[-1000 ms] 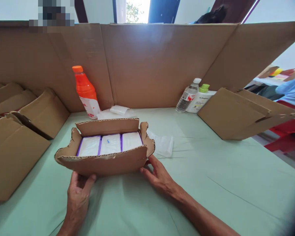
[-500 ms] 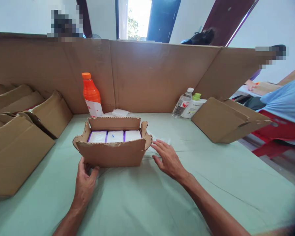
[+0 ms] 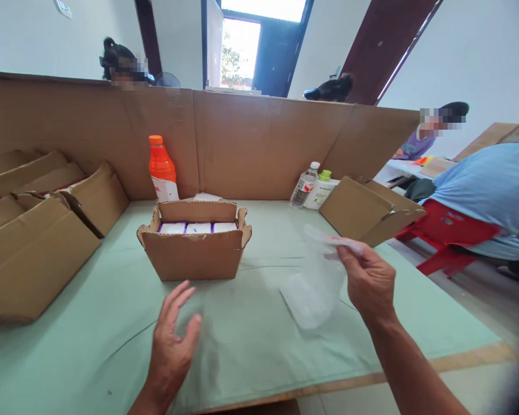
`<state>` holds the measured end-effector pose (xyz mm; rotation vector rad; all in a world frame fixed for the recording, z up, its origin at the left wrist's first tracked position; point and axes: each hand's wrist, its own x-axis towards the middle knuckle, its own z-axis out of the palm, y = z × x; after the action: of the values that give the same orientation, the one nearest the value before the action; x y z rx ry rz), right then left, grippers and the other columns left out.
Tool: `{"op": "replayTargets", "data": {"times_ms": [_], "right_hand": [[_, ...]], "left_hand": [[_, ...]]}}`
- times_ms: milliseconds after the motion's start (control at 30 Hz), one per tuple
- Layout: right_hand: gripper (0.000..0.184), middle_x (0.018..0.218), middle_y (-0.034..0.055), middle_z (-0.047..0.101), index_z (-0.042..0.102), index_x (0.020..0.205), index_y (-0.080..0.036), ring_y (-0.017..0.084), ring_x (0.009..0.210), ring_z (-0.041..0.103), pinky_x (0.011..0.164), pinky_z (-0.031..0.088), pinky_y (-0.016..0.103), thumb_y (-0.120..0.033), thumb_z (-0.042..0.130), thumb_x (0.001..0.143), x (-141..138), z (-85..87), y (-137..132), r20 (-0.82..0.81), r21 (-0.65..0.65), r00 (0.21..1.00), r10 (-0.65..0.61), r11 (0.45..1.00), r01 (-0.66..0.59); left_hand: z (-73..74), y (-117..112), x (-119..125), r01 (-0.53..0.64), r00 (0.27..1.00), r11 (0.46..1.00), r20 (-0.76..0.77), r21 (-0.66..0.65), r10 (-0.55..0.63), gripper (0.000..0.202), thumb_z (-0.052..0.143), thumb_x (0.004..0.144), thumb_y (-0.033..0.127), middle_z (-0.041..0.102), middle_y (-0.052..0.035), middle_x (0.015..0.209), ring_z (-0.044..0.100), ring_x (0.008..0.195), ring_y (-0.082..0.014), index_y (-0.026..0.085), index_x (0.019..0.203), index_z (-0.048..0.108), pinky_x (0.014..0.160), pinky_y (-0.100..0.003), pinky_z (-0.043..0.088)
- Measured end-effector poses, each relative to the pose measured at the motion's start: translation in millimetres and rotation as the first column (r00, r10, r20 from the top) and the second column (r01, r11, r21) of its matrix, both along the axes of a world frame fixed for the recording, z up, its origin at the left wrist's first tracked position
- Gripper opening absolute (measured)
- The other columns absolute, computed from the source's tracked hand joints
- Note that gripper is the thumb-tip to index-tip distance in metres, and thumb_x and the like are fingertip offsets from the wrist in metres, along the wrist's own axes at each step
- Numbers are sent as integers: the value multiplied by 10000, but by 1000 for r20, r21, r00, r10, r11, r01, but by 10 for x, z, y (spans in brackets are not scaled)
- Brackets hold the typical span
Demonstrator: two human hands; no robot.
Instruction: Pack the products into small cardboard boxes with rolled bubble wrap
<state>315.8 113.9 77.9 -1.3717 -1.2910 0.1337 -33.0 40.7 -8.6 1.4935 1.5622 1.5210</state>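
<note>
A small open cardboard box (image 3: 196,253) stands upright on the green tablecloth (image 3: 251,340). Inside it sit three white packs (image 3: 198,228) with purple edges, side by side. My left hand (image 3: 173,340) hovers just in front of the box, fingers apart and holding nothing. Off to the right of the box, my right hand (image 3: 369,276) pinches the top of a clear plastic bag (image 3: 313,294), which hangs limp over the cloth. The bag's opening cannot be made out.
Several cardboard boxes (image 3: 38,253) crowd the left side. An orange bottle (image 3: 162,167), a water bottle (image 3: 303,187) and a white bottle with green cap (image 3: 322,193) stand before a cardboard partition (image 3: 251,144). Another box (image 3: 358,207) leans at right. People sit beyond, near a red stool (image 3: 462,225).
My right hand has picked up the plastic bag from beside the box and carried it right. My left hand has let go of the box and drawn back towards me.
</note>
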Motion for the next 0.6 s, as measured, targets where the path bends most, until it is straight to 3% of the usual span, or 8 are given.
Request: {"op": "replayTargets", "data": {"times_ms": [67, 167, 233, 267, 367, 433, 533, 600], "right_hand": [[252, 1007, 37, 781, 772, 1039, -226, 169, 742, 707, 758, 591, 338, -403, 678, 887, -324, 226, -166, -28, -3, 986, 165, 986, -165], [199, 1051, 40, 783, 775, 1035, -234, 154, 706, 713, 708, 615, 325, -359, 675, 917, -814, 410, -367, -77, -5, 922, 379, 925, -380], [175, 1071, 42, 781, 774, 1033, -240, 156, 736, 724, 711, 620, 316, -334, 665, 934, -1067, 461, -466, -113, 22, 875, 470, 882, -471], [165, 1080, 40, 780, 772, 1035, -248, 158, 761, 730, 722, 620, 312, -324, 659, 941, -1162, 480, -503, -130, 43, 856, 501, 865, -499], [145, 1082, 31, 777, 763, 1039, -269, 153, 774, 728, 734, 614, 308, -296, 652, 950, -1324, 546, -540, -187, 146, 831, 524, 851, -504], [128, 1048, 28, 776, 755, 1028, -262, 145, 723, 714, 706, 608, 307, -288, 668, 937, -1338, 592, -501, -234, 217, 848, 475, 876, -430], [103, 941, 13, 762, 742, 970, -239, 138, 659, 690, 639, 595, 297, -298, 716, 889, -1247, 598, -381, -312, 309, 881, 355, 915, -259], [121, 874, -1, 744, 734, 923, -229, 139, 657, 683, 631, 589, 294, -301, 765, 831, -1136, 520, -314, -354, 350, 891, 284, 924, -155]], "left_hand": [[186, 75, 208, 166, 986, 985, -19, 42, -165, 460, 663, 820, 275, 564, -101, 1441, 504, 1362, -317, 264, 1279, 637, 1184, -513, 342], [484, 296, 469, 379, 923, 923, 50, 70, -382, 777, 726, 774, 271, 446, -122, 1554, 385, 1457, -323, 255, 1492, 430, 1218, -515, 274], [616, 443, 577, 519, 835, 852, 175, 70, -522, 897, 777, 740, 327, 449, -137, 1546, 382, 1451, -331, 231, 1528, 357, 1201, -498, 294], [643, 496, 609, 610, 757, 791, 255, 52, -601, 892, 791, 733, 369, 504, -145, 1495, 439, 1403, -336, 211, 1510, 382, 1163, -484, 348], [548, 527, 627, 851, 475, 524, 477, -33, -740, 667, 798, 729, 480, 697, -130, 1174, 636, 1103, -307, 142, 1275, 616, 968, -414, 483], [373, 445, 579, 912, 374, 403, 555, -76, -743, 505, 801, 726, 496, 728, -100, 1007, 658, 956, -262, 128, 1060, 713, 900, -369, 482], [109, 263, 407, 925, 356, 364, 599, -114, -717, 383, 790, 737, 467, 723, -68, 911, 638, 860, -207, 139, 928, 743, 835, -314, 459], [30, 169, 204, 896, 428, 405, 597, -183, -678, 333, 782, 730, 438, 712, -52, 860, 620, 803, -182, 146, 884, 739, 781, -289, 446]]}}
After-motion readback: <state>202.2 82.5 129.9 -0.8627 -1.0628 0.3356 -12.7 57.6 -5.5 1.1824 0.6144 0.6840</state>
